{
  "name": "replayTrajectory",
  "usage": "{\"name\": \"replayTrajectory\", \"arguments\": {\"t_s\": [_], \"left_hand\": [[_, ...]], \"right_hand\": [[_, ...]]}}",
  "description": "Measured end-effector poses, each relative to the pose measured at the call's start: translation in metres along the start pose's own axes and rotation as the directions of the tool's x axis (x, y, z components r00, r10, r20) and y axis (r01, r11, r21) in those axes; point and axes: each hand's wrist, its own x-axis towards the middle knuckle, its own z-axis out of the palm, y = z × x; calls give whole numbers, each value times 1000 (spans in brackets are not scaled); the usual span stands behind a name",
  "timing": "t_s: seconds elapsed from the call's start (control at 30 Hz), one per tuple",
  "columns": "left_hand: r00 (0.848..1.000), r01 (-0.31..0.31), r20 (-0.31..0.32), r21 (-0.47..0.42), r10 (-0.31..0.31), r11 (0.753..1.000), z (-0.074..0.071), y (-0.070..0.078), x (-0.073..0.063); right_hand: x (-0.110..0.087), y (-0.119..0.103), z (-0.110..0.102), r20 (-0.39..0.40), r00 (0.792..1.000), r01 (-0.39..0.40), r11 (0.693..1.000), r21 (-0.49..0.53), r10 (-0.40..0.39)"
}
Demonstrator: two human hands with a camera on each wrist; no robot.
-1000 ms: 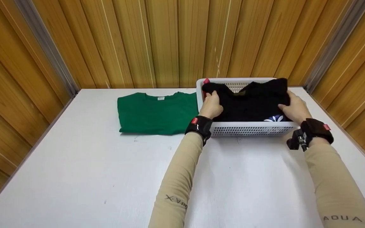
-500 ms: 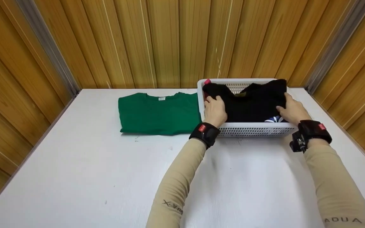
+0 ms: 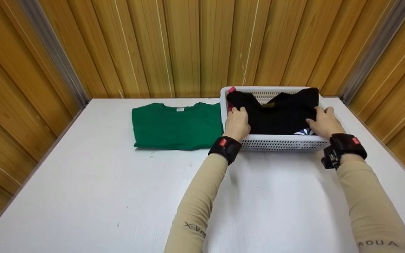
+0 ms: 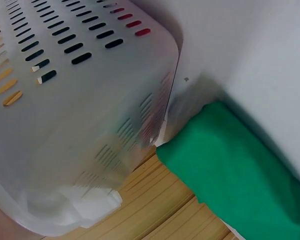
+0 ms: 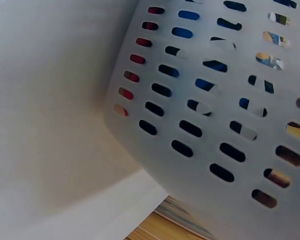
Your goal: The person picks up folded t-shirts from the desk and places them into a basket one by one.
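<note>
A folded black T-shirt lies in a white plastic basket, its neckline toward the back and a blue-and-white print at its front right. My left hand reaches over the basket's front left and grips the shirt's left side, fingers curled at the fabric. On the opposite side, my right hand pinches the shirt's right edge, thumb on top. Some red cloth shows along the basket's left inside. Both wrist views are mostly filled by the slotted basket wall, which hides the fingers.
Left of the basket, a folded green T-shirt lies on the white table, its right edge close against the basket. Wood-look panels rise behind the table and on both sides.
My left hand has shifted slightly toward me and right along the black T-shirt's left side. The right hand moved a little left. The shirt stays in the basket.
</note>
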Motion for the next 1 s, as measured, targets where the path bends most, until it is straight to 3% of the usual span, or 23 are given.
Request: {"name": "replayTrajectory", "arguments": {"t_s": [0.17,0.43,0.63,0.77,0.9,1.0], "left_hand": [[999,26,-36,-56,-28,998,3,3,1],[1000,-3,19,-47,4,999,-5,0,-1],[987,-109,-129,-74,98,991,-19,-10,-9],[964,-162,-230,-106,135,981,-31,-18,-18],[928,-192,-342,-112,144,975,-42,-27,-30],[913,-191,-380,-86,145,978,-50,-33,-41]], "right_hand": [[0,2,-3,41,999,-21,1000,-4,21],[-10,-19,-3,-105,994,8,1000,9,-7],[-19,-57,-11,-209,975,101,991,92,-80],[-30,-80,-12,-284,950,170,977,130,-128],[-44,-101,-10,-360,917,238,959,151,-171],[-55,-116,-6,-418,888,279,946,164,-189]]}}
